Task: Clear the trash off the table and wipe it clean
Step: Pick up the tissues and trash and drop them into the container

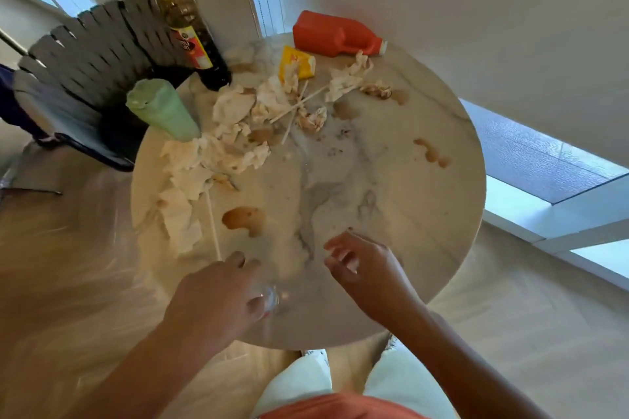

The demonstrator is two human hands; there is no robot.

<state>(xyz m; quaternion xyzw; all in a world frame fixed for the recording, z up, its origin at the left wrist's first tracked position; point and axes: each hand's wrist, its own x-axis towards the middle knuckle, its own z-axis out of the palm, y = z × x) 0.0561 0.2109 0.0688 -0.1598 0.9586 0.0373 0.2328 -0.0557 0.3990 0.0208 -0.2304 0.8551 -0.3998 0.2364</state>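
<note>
The left hand (218, 296) curls round something clear and glassy, blurred, at the near rim of the round marble table (391, 180); a slip could knock it off. The right hand (364, 269) hovers loosely curled, empty. Beyond the fingers lie crumpled, stained napkins (218, 160), thin sticks (296, 105) and brown puddles (243, 219) that could smear.

Head camera looks steeply down, close above the round table (391, 187), facing forward.
</note>
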